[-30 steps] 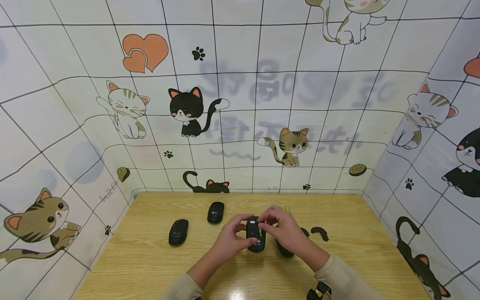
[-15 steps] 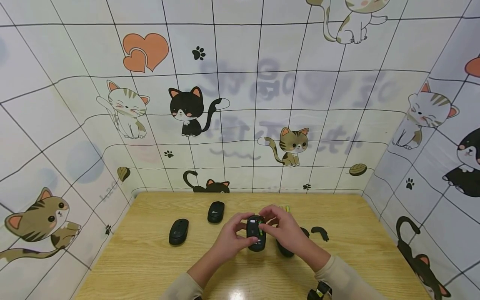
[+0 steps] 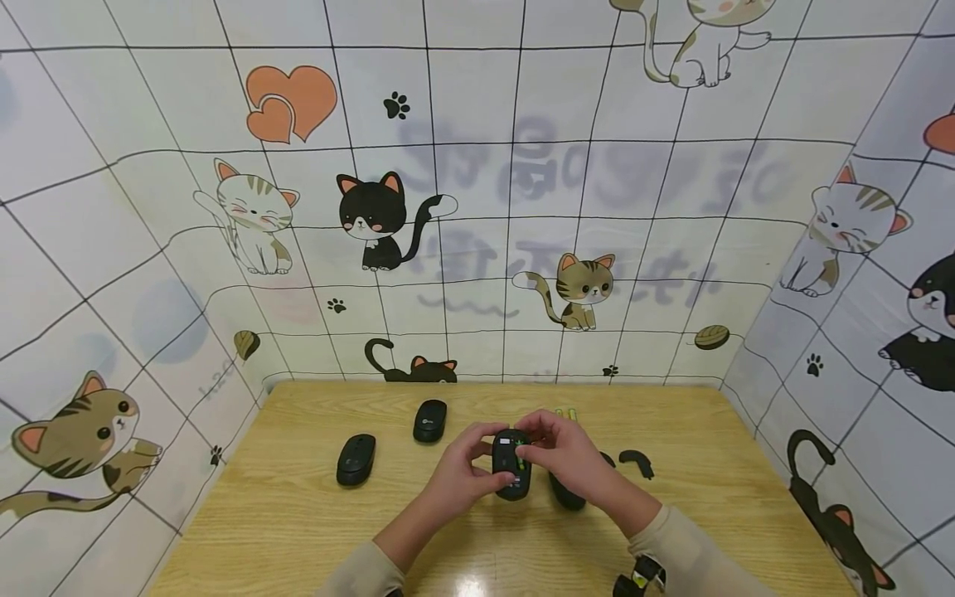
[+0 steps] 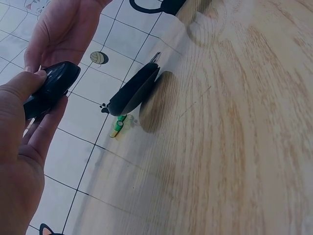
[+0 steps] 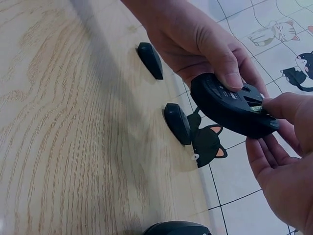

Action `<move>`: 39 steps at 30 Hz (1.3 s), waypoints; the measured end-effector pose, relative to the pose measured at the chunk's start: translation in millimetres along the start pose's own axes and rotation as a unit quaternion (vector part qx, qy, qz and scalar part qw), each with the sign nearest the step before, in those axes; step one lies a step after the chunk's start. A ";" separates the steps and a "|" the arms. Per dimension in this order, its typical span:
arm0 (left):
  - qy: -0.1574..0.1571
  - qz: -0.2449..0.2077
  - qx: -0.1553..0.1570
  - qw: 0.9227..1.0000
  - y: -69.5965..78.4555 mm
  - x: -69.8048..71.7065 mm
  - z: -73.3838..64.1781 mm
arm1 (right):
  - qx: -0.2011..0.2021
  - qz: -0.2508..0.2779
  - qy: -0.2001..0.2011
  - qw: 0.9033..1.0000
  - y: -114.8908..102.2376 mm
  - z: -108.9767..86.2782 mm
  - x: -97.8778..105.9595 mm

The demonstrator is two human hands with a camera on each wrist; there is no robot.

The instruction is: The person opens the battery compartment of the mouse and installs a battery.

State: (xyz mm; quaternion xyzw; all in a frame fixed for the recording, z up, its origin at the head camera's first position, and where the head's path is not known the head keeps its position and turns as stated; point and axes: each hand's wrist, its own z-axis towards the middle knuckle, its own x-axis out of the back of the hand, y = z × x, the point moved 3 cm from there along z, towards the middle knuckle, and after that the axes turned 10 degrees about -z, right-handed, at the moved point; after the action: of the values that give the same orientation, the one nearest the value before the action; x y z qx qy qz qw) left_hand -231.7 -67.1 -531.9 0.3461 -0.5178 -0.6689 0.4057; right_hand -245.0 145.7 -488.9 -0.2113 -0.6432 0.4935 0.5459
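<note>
Above the table, my left hand grips an upturned black computer mouse by its side, the thumb lying on its underside. In the right wrist view, a green battery lies in the mouse's open compartment, partly covered by my right thumb. My right hand holds the mouse's far end between this thumb and the fingers below. Another black mouse lies on the table beneath the right hand, partly hidden by it. Slim green-yellow batteries lie just beyond that hand.
Two black mice lie on the left of the wooden table, one nearer and one farther back. A curved black cover piece lies right of my right hand. A cat-patterned cloth hangs behind the table.
The mouse has shifted very slightly right with both hands. The battery, tilted over the compartment earlier, now lies more in line with it under my right thumb.
</note>
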 end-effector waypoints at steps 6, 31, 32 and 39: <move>0.001 0.002 -0.001 1.000 2.9 -1.1 0.1 | 0.008 0.001 0.007 1.000 -1.3 -0.1 0.6; 0.011 -0.009 0.019 1.000 -6.4 2.4 0.0 | 0.013 -0.034 0.009 0.999 3.7 -0.6 -3.7; 0.013 -0.011 0.022 1.000 -7.2 3.0 -0.2 | 0.017 -0.033 0.003 0.999 4.1 -1.2 -3.9; 0.020 -0.030 0.032 0.999 -12.5 6.5 -0.8 | 0.054 -0.030 -0.043 0.997 8.2 -7.7 -5.6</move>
State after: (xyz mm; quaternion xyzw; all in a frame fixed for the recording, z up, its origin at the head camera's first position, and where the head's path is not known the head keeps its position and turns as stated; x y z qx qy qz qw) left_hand -236.1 -71.6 -544.6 0.3882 -0.5201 -0.6567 0.3841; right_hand -238.4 147.7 -499.4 -0.1406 -0.6443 0.5195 0.5434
